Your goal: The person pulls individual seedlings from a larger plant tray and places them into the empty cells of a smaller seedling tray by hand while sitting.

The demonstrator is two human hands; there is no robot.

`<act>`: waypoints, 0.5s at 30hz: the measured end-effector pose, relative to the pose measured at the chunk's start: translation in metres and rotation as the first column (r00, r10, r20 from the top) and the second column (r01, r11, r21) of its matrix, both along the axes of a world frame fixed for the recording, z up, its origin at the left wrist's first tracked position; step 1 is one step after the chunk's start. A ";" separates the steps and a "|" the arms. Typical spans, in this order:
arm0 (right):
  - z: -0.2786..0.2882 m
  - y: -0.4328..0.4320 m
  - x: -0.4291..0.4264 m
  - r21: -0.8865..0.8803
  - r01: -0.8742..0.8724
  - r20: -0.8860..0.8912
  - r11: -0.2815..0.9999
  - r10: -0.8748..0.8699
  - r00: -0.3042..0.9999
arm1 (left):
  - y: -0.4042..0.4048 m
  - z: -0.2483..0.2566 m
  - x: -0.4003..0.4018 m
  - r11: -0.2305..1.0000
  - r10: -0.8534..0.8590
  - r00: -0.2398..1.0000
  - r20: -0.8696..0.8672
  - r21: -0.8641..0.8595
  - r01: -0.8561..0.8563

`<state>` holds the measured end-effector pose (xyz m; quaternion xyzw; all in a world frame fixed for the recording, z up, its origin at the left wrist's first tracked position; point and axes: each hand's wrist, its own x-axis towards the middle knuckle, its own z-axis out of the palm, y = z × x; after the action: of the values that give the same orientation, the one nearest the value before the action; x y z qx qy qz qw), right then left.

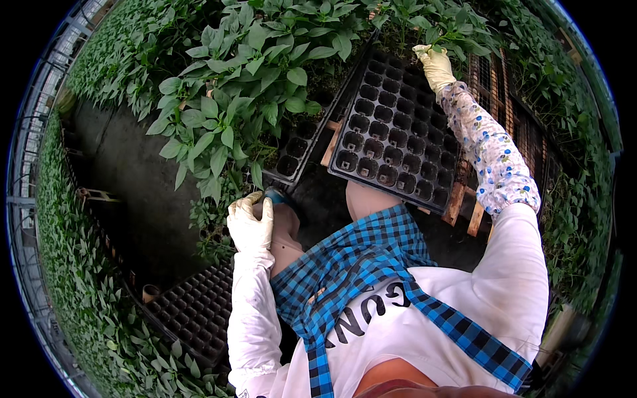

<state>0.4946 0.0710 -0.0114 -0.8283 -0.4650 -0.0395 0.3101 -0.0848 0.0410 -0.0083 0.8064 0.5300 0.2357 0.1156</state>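
My right hand (pixel 434 63), in a pale glove, reaches to the far end of a black plastic cell tray (pixel 393 129). Its fingertips are at the stems of green seedlings (pixel 460 35); leaves partly cover them, so a grip cannot be made out. Most cells of this tray hold no plant, and seedlings stand at its far end. My left hand (pixel 251 219), also gloved, rests by my left knee with thumb and fingers apart and nothing between them. Just beyond it leafy seedlings (pixel 219 119) crowd a second cell tray (pixel 288 164).
Wooden slats (pixel 455 204) show under the near tray. Another cell tray (pixel 194 308) without plants lies at the lower left, beside a dense bed of seedlings (pixel 84 278). More seedlings (pixel 577 229) line the right side. Dark ground (pixel 134 164) shows at the left.
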 end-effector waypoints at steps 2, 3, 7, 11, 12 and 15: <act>-0.006 0.020 0.025 0.015 -0.080 0.020 0.997 0.080 0.997 | 0.000 0.000 0.004 0.998 -0.009 0.999 -0.030 0.059 0.011; -0.007 0.029 0.033 -0.118 0.070 -0.254 0.991 -0.098 0.962 | 0.000 0.001 0.005 1.000 0.000 1.000 -0.029 0.023 0.001; -0.017 0.046 0.044 -0.331 0.013 0.012 0.943 -0.009 1.000 | 0.001 -0.002 0.003 1.000 0.010 0.998 -0.067 0.023 -0.008; -0.031 0.063 0.051 -0.347 0.024 -0.039 0.937 -0.040 0.998 | 0.003 -0.005 0.001 0.999 0.019 0.997 -0.076 0.040 -0.016; -0.036 0.070 0.053 -0.364 0.123 0.093 0.923 -0.096 0.991 | 0.002 -0.005 0.001 0.999 0.010 0.997 -0.076 0.034 -0.007; -0.046 0.081 0.061 -0.475 0.235 0.278 0.848 -0.109 0.954 | 0.001 -0.002 0.001 0.999 0.000 0.993 -0.117 0.051 0.006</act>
<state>0.5558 0.1523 -0.0577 -0.9078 -0.4165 -0.0448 0.0203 -0.0836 0.0424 -0.0104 0.8224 0.5283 0.2013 0.0638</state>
